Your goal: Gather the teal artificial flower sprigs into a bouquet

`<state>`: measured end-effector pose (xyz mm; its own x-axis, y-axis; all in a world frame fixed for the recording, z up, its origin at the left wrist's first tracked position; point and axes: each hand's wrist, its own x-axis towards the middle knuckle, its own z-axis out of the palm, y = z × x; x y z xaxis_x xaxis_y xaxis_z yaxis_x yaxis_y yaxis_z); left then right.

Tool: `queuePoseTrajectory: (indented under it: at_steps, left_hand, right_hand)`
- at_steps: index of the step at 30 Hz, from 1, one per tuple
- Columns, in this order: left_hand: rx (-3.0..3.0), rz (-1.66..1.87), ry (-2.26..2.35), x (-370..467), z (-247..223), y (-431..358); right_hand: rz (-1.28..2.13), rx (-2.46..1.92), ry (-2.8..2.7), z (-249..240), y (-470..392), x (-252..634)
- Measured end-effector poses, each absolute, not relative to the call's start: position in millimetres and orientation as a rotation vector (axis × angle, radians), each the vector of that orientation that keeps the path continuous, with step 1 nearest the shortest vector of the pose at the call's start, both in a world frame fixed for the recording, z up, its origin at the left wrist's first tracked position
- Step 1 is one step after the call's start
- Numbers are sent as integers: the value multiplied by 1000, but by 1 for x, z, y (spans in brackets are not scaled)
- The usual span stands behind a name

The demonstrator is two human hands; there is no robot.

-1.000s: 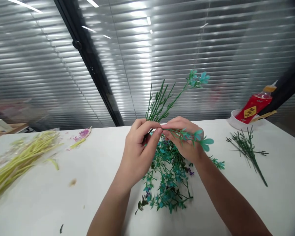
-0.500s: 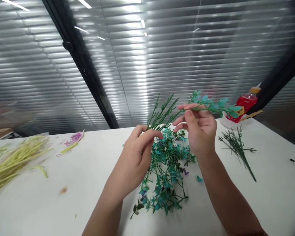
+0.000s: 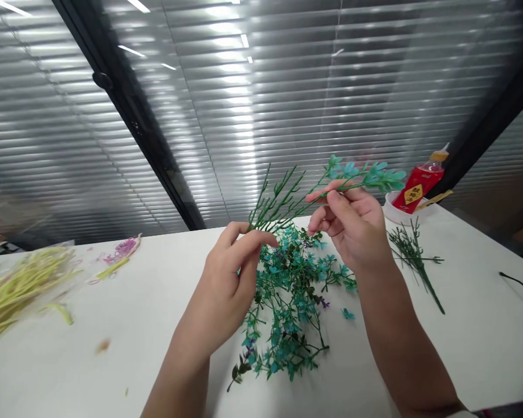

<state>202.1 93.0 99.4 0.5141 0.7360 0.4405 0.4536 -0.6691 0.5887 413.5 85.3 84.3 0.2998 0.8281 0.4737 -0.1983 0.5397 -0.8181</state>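
My left hand (image 3: 233, 273) is closed around the lower part of a bunch of bare green plastic stems (image 3: 276, 203), which fan out up and to the right. Between the thumb and fingers of my right hand (image 3: 353, 223) is a thin artificial flower sprig (image 3: 377, 176) with teal petals at its tip. One stem runs from the bunch towards that sprig; whether they are joined I cannot tell. Beneath both hands lies a pile of teal artificial flowers (image 3: 296, 290) with some purple and dark green bits. A loose teal floret (image 3: 347, 314) rests beside the pile.
At right lies a bare dark green stem bunch (image 3: 421, 264). Behind it a red bottle (image 3: 421, 183) leans in a white bowl (image 3: 394, 212). A black cable (image 3: 518, 283) is at the right edge. Yellow strands (image 3: 26, 278) and a purple tangle (image 3: 122, 249) lie at left.
The view has shifted slightly, so most things sit a little further left. Both hands keep their holds, and the flower sprig's tip has tilted up slightly.
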Motion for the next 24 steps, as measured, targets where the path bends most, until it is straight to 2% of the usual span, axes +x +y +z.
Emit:
queuePoseTrajectory:
  at_steps: [24]
  left_hand:
    - [2525,1107,1003,196,99,86]
  right_hand:
    - [769,-740,-1153,84,81,415]
